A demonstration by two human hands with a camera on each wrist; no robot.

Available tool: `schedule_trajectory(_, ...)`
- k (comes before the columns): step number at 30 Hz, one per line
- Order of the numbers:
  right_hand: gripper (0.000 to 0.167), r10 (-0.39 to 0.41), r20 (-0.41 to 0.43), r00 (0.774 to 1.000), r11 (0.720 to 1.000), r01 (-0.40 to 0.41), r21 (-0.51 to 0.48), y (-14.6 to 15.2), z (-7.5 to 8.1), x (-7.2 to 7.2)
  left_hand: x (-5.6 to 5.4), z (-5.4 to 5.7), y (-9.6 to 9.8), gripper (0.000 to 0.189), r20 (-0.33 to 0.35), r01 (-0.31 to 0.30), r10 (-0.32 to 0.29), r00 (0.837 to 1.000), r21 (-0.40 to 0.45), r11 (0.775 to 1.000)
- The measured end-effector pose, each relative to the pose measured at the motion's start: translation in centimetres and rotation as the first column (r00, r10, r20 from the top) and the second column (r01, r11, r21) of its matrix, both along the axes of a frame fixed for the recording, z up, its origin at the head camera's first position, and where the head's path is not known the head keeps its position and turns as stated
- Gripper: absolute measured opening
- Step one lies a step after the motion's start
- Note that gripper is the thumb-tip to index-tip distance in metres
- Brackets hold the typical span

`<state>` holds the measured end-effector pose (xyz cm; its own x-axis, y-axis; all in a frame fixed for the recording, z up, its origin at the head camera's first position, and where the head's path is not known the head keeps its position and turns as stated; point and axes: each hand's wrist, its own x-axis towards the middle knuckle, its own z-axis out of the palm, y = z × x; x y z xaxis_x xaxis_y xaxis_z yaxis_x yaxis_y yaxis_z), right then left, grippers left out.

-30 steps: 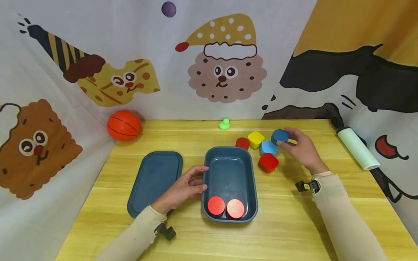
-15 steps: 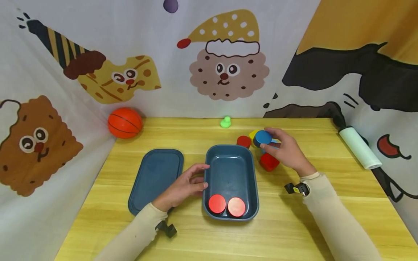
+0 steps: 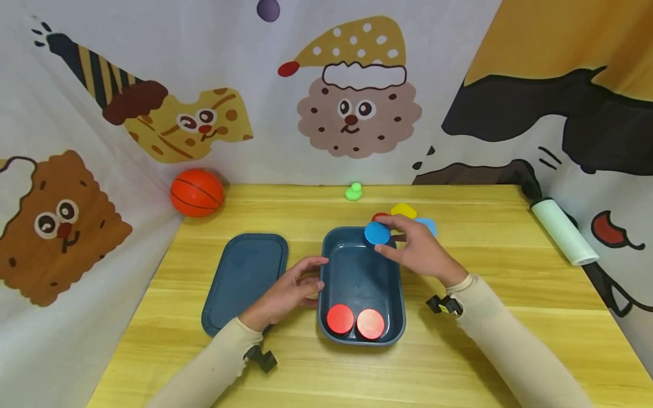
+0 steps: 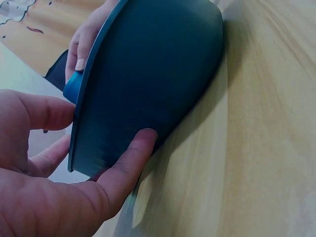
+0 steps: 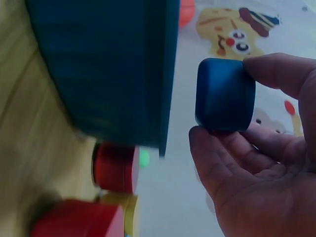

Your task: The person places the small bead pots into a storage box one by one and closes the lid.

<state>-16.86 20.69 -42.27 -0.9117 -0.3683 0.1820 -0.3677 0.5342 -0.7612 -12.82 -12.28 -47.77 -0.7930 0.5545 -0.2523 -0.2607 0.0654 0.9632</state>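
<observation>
My right hand pinches a round blue block between thumb and fingertips, above the far right corner of a dark blue box. The right wrist view shows the block held just past the box rim. At the box's left side, my left hand rests its fingertips against the rim and outer wall, fingers loosely bent. Inside the box's near end lie two round red blocks, one left and one right.
Behind my right hand are a yellow block, a light blue block and a round red one. Another red block shows in the right wrist view. A dark lid, orange ball, green duck and white roller surround these.
My right hand has carried the blue block leftward and nearer, from beside the other blocks to over the box's far right corner. My left hand stays at the box.
</observation>
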Motion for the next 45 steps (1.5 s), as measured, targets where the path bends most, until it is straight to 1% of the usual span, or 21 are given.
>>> schedule_trajectory(6,0.064,0.063,0.019,0.998,0.994,-0.064,0.084,-1.8,-0.2,0.8,0.0,0.1,0.0,0.061,0.009,0.005,-0.006,1.000,0.018,1.000)
schedule_trajectory(12,0.063,0.161,0.053,0.986,0.978,-0.166,0.128,-3.5,-1.2,1.6,-0.2,-0.1,0.0,0.062,0.013,0.014,-0.015,1.000,0.047,0.999)
schedule_trajectory(18,0.062,0.249,0.083,0.965,0.943,-0.261,0.205,-4.6,-1.6,2.2,-0.2,-0.1,0.0,0.063,0.011,0.019,-0.020,1.000,0.045,0.999)
schedule_trajectory(24,0.059,0.327,0.149,0.933,0.909,-0.354,0.221,-5.5,-1.6,2.6,-0.3,-0.1,-0.1,0.064,0.014,0.020,-0.021,1.000,0.051,0.998)
schedule_trajectory(29,0.056,0.361,0.179,0.915,0.889,-0.396,0.231,-5.9,-1.8,2.7,-0.3,0.0,0.0,0.066,0.016,0.017,-0.018,1.000,0.049,0.999)
schedule_trajectory(36,0.052,0.423,0.193,0.885,0.845,-0.462,0.269,-6.2,-2.2,2.9,-0.1,0.1,0.0,0.065,0.014,0.023,-0.024,1.000,0.050,0.998)
schedule_trajectory(40,0.052,0.422,0.220,0.879,0.842,-0.470,0.265,-6.4,-2.2,2.9,-0.1,0.0,0.0,0.065,0.009,0.031,-0.032,0.999,0.054,0.998)
schedule_trajectory(42,0.052,0.415,0.228,0.881,0.846,-0.466,0.259,-6.4,-2.1,2.9,-0.2,-0.1,0.0,0.066,0.007,0.031,-0.031,0.999,0.056,0.998)
schedule_trajectory(45,0.053,0.411,0.211,0.887,0.858,-0.454,0.239,-6.3,-2.0,2.8,-0.2,-0.2,-0.1,0.065,0.006,0.027,-0.027,1.000,0.052,0.998)
